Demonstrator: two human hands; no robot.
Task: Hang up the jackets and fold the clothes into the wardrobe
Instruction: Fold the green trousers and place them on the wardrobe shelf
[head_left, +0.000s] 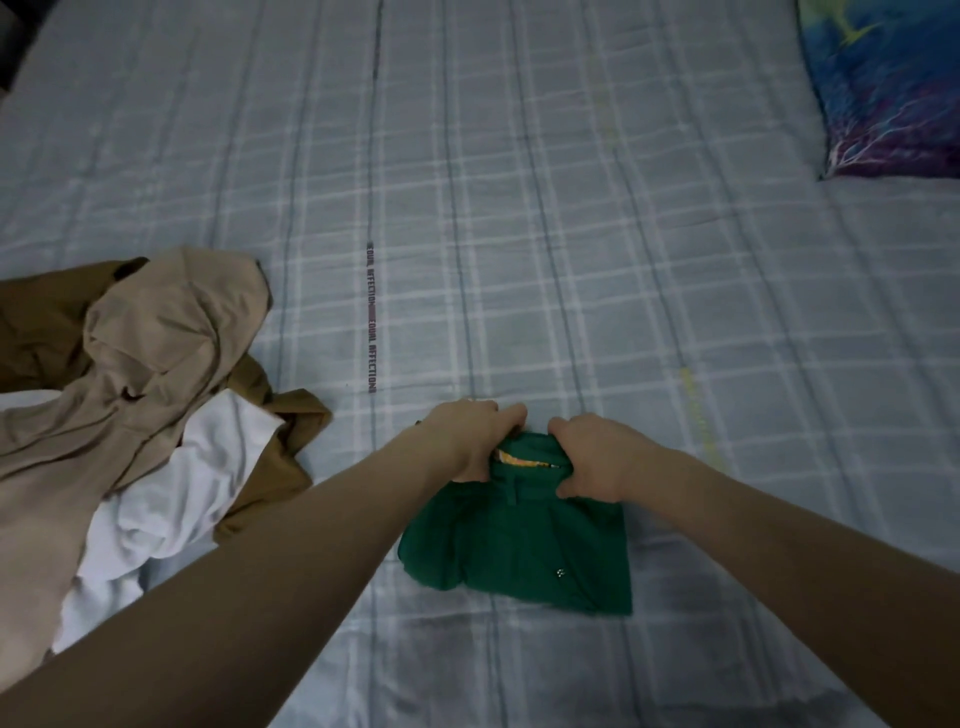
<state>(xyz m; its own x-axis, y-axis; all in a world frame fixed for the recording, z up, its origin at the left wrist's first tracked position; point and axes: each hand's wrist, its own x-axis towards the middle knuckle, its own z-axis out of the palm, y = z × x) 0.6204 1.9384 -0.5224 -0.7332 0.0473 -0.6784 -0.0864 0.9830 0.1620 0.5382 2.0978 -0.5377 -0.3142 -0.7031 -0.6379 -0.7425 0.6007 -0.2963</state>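
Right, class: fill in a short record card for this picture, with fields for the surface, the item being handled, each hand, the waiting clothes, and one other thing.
surface: bed with blue-grey checked sheet
item handled: green garment, folded small, lying on the sheet
left hand: grips the garment's far edge
right hand: grips the same edge, beside the left
waiting clothes: loose pile at left, beige garment over a brown one and a white one
other: blue and purple pillow, far right
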